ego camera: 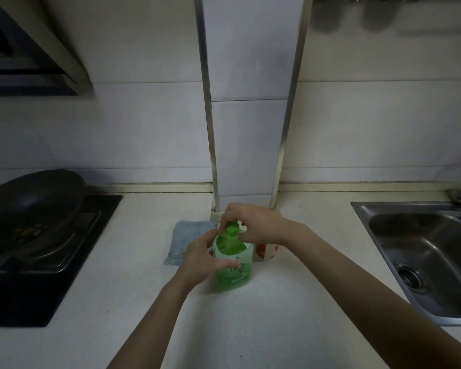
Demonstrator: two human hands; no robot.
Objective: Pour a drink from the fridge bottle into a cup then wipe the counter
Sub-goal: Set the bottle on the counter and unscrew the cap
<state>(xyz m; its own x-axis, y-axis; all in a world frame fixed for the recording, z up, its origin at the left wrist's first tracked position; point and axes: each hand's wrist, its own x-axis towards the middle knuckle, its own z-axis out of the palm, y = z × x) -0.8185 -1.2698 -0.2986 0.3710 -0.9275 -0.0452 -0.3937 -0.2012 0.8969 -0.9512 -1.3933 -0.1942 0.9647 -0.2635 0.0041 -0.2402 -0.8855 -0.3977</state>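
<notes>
On the worktop [250, 328], left hand [200, 258] grips the bottle [233, 272] steady; right hand [256, 222] pinches the cap [231, 230], probably for twisting.

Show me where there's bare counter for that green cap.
Bare counter runs in front of the bottle, between stove and sink, and right of the cup. Crowded behind: cloth, bottle, cup, left hand, right hand on the cap.

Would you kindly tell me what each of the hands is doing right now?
Left hand: grips the green bottle round its body.
Right hand: pinches the bottle's cap.
</notes>
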